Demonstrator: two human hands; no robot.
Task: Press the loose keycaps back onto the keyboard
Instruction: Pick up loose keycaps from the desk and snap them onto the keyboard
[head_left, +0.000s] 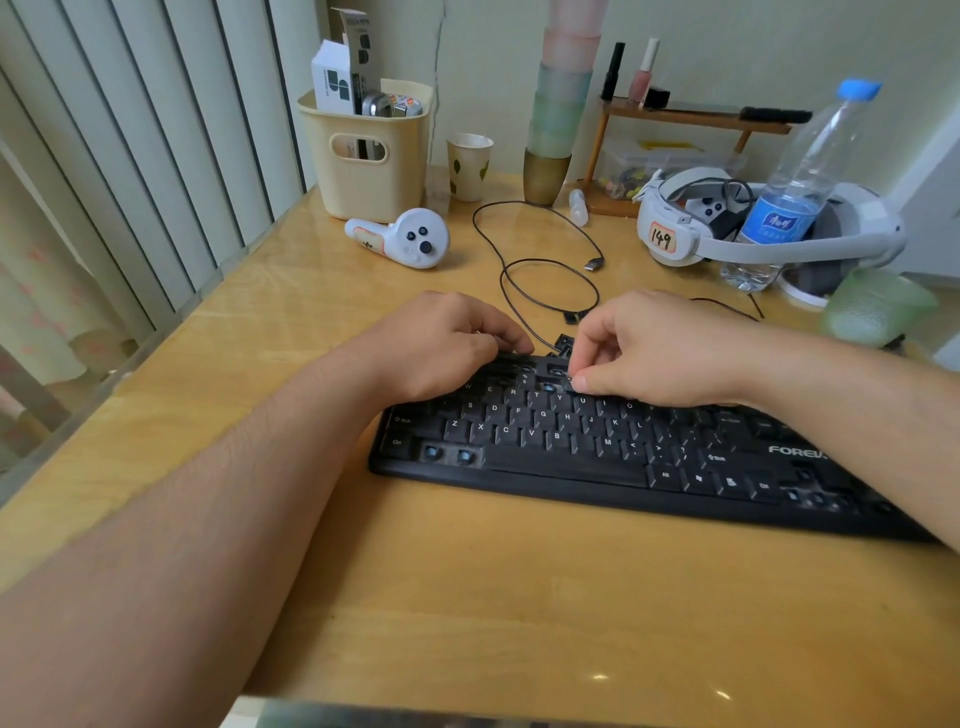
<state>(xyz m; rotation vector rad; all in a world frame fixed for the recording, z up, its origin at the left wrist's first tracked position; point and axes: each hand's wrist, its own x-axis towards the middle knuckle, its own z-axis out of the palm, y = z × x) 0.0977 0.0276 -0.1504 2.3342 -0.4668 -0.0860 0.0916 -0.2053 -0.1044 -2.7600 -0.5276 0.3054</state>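
Two bare forearms reach in from the near edge of a yellow wooden desk (467, 597) toward a black keyboard (597, 457), which lies at a slant across the middle of the desk, its right end running under the right arm. Several key sockets stand bare, showing blue stems: two at the bottom row beside Ctrl, one in the number row between the hands, others near the lower right corner. The left hand (441, 348) rests over the keyboard's upper left corner, its fingers curled down onto the top rows; whether they hold anything cannot be told. The right hand (654, 353) is bent over the upper middle rows, thumb and forefinger drawn together in a pinch just above the U key, with something small and dark at the tips, too small to make out for certain. Loose keycaps (569, 327) lie on the desk just behind the keyboard's top edge, between the two hands, beside a thin black cable (545, 270) that loops back to a USB plug. Farther off, a white controller (410, 239) lies at left in front of a cream bin (369, 156) packed with boxes; a paper cup (469, 166) and a tall stack of tumblers (558, 104) stand at the wall. At right, a white headset (727, 223) labelled 149 sits behind a clear water bottle (800, 182), with a small wooden shelf (691, 117) at the back.
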